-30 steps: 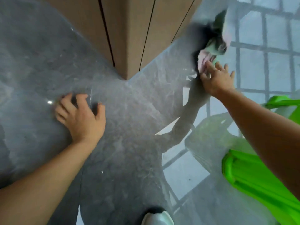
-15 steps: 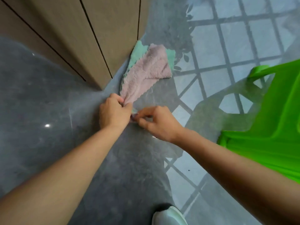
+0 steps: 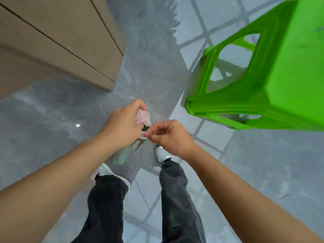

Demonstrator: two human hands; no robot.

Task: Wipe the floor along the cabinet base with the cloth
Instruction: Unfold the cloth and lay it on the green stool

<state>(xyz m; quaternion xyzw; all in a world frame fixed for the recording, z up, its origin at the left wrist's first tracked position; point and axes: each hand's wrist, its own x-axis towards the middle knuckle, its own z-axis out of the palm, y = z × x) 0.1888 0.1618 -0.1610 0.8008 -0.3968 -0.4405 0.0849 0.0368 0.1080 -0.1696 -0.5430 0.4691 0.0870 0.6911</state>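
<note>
Cloth in both hands (bunched)

Two bare hands meet at the centre of the frame, the left hand and the right hand, with one pink-and-green cloth bunched between them. Two legs in dark trousers reach in from 6 o'clock, ending in two white shoes on the grey floor. One green plastic stool stands at 2 o'clock and one brown cabinet at 10 o'clock.
</note>
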